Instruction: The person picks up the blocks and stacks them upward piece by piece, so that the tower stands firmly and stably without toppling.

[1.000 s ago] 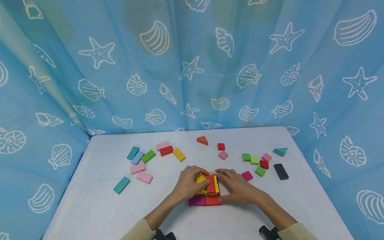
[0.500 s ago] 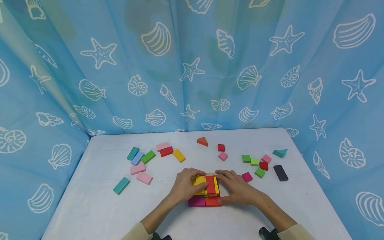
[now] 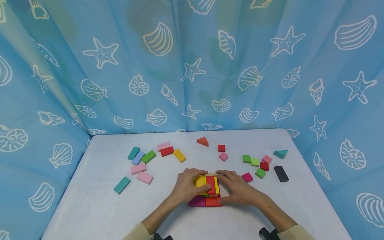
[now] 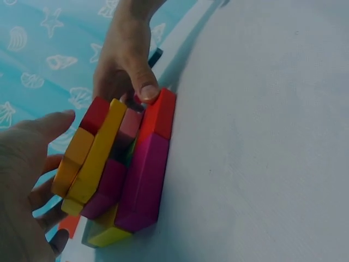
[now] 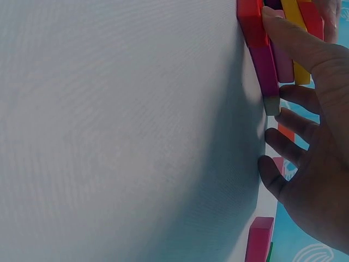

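A layered stack of coloured wooden blocks stands at the table's middle. Its bottom front shows a magenta block (image 3: 197, 201) beside an orange-red block (image 3: 213, 201). A red block (image 3: 210, 181) and yellow block (image 3: 200, 181) lie on top. My left hand (image 3: 186, 186) reaches over the stack from the left, thumb extended over the red block and fingers towards the back. In the left wrist view its thumb (image 4: 57, 123) is close to that block's end. Along the right side, my right hand (image 3: 238, 189) rests its thumb (image 5: 272, 15) at the orange-red block, fingers loosely spread towards the back.
Several oblong blocks, including a teal block (image 3: 122, 185) and a yellow block (image 3: 179, 155), lie left. Small cubes, such as a green cube (image 3: 260, 173), are scattered right, near a black rectangular object (image 3: 281, 174). An orange triangle block (image 3: 203, 141) lies behind the stack, before a blue shell-patterned curtain (image 3: 192, 96).
The left hand drew slightly left, and its thumb shifted a little over the red block, then back right. The right hand has stayed at the stack's right side.
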Motion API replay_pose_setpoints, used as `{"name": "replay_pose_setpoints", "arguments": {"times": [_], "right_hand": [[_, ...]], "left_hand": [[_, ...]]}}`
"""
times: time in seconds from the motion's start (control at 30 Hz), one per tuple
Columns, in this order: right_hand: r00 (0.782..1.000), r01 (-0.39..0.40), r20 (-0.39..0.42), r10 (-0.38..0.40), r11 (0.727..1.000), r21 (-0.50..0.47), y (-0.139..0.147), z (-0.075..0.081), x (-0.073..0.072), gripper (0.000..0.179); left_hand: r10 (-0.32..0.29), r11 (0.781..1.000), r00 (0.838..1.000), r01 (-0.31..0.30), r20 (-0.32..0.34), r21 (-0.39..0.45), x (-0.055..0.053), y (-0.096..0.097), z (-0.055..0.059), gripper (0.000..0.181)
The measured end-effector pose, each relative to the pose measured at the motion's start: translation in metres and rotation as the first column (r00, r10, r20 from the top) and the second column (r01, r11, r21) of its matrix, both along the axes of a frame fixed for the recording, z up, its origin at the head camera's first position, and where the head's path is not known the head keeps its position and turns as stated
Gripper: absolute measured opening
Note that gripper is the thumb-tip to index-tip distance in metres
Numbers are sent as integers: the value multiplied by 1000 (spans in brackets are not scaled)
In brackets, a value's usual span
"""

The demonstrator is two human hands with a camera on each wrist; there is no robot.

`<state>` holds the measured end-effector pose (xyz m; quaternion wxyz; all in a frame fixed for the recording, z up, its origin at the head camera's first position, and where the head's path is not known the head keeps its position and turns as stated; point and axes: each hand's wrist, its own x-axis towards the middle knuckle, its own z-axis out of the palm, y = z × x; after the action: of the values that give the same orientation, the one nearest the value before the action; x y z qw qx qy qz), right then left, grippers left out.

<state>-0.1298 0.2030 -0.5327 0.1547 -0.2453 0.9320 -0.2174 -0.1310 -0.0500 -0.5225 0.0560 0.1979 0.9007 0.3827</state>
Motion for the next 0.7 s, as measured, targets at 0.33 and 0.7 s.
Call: {"name": "replay_pose_setpoints", "arguments": {"times": [0.33,0.7], "right_hand": [[1000,-4,8,4,1000,-7,0,0,0,88],[1000,-2,3,2,1000,0,0,0,-1,88]], "left_hand": [[11,999,1000,-12,-18,-42,-1,4,3,46],[21,999,1000,-22,-12,-26,-2,5,2,46]]}}
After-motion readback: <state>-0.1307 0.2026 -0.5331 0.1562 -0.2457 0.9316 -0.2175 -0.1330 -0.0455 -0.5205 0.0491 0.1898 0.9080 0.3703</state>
